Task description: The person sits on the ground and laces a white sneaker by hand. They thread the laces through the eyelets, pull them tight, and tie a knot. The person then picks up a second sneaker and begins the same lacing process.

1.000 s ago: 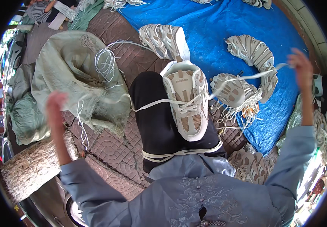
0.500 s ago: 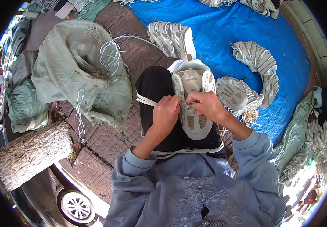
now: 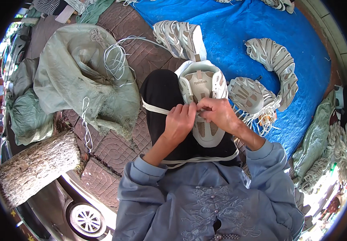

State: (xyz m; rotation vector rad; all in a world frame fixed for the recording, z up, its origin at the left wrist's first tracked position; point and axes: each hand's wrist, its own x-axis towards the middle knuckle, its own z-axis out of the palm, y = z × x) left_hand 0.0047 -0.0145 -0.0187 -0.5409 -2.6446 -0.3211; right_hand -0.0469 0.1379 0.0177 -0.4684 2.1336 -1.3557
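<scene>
A white and beige sneaker upper (image 3: 207, 133) rests on my lap, its toe toward me and its tongue (image 3: 201, 83) showing at the far end. Over its lacing area my two hands meet, fingertips almost touching. My left hand (image 3: 180, 121) is closed in a pinch on a thin shoelace at the left eyelets. Pinched too is my right hand (image 3: 221, 115), on the lace at the right side; the fingers cover most of it. White laces (image 3: 154, 107) cross my dark-clad knee and run in under my left hand.
More stacked uppers stand beyond my knees (image 3: 180, 39) and curve in a row (image 3: 275, 60) on a blue tarp (image 3: 229, 42). A bundle with loose laces (image 3: 248, 95) lies nearer. At left are a grey-green sack (image 3: 67, 64), coiled white laces (image 3: 115, 60) and a stone block (image 3: 41, 168).
My left hand has come slightly right and down, nearer my right hand. Both hands stay pinched over the lacing, and the view has shifted a little.
</scene>
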